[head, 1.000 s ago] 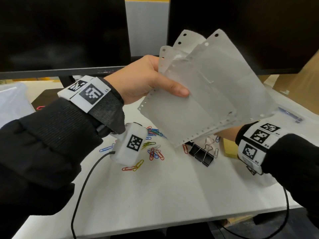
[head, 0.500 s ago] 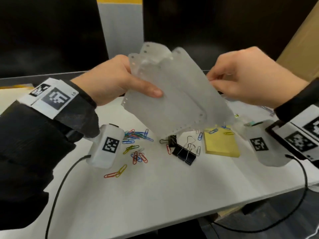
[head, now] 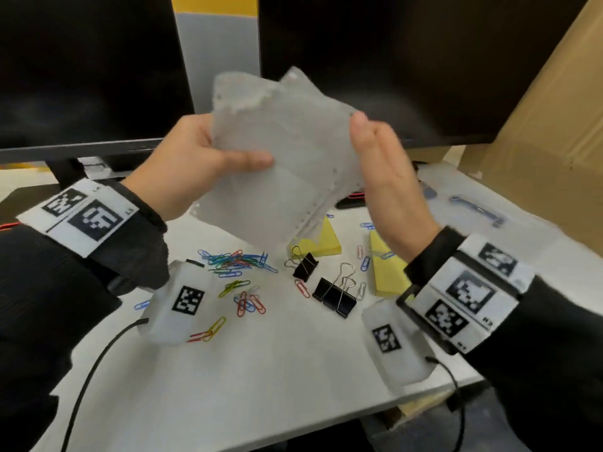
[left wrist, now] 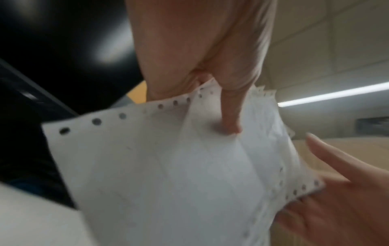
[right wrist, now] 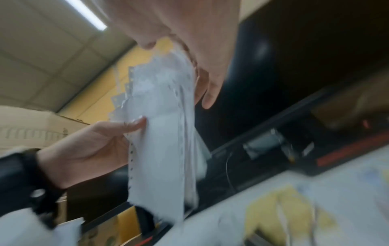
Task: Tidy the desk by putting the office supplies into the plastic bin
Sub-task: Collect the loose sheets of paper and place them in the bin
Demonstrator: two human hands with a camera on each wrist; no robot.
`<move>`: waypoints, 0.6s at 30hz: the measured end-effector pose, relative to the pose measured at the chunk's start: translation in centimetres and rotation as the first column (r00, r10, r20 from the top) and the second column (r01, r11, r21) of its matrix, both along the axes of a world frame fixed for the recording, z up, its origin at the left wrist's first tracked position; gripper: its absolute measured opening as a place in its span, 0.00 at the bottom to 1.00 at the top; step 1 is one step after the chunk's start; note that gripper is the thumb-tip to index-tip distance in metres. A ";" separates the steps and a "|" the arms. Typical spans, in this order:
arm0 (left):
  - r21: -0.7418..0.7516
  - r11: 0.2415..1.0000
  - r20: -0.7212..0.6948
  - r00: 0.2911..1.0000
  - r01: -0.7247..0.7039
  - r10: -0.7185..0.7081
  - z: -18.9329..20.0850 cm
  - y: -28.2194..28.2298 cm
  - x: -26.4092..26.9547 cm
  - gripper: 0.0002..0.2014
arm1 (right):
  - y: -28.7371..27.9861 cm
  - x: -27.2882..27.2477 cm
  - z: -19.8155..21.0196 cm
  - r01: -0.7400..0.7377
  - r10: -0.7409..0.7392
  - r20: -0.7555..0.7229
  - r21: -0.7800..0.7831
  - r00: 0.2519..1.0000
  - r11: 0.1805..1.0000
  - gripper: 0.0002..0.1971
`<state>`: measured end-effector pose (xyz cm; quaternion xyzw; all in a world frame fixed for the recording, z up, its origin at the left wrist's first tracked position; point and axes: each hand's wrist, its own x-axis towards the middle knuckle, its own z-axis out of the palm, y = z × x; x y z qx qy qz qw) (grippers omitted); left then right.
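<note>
A stack of white sheets with punched hole strips is held up above the desk, in front of the monitors. My left hand grips the stack's left side, thumb across the front. My right hand stands flat with straight fingers against the stack's right edge. The left wrist view shows the sheets pinched under the left thumb, with the right hand at their edge. Blurred sheets fill the right wrist view. Coloured paper clips, two black binder clips and yellow sticky notes lie on the desk.
Two dark monitors stand behind the white desk. A cardboard box rises at the right. Next to it lies blurred clear plastic with a blue handle. Cables hang from both wrist units near the desk's front edge.
My right hand rose from under the fanned sheets, pinched their right side, and now lies flat against that edge. The sheets are gathered closer together. The view shifted right.
</note>
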<state>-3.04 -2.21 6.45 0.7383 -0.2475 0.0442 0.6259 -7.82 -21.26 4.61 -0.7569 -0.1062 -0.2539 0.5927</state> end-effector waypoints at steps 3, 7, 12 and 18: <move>-0.188 0.982 -0.054 0.998 0.003 -0.014 -0.6 1.1 0.6 0.26 | 1.6 0.4 -1.8 -0.062 0.096 -0.179 0.191 0.979 0.980 0.24; -0.211 0.977 -0.120 0.993 -0.016 -0.010 -2.0 1.9 0.9 0.31 | 3.7 0.9 -3.1 -0.045 0.063 -0.203 0.093 0.977 0.995 0.26; -0.108 0.991 -0.140 0.988 -0.080 0.064 -2.7 1.4 -0.3 0.17 | 4.9 0.8 -3.6 -0.121 0.118 -0.227 0.002 0.967 0.993 0.25; -0.238 0.956 0.002 0.984 -0.173 0.179 -1.9 0.1 -0.9 0.04 | 5.7 0.4 -2.4 -0.092 0.095 -0.040 0.066 0.995 0.994 0.23</move>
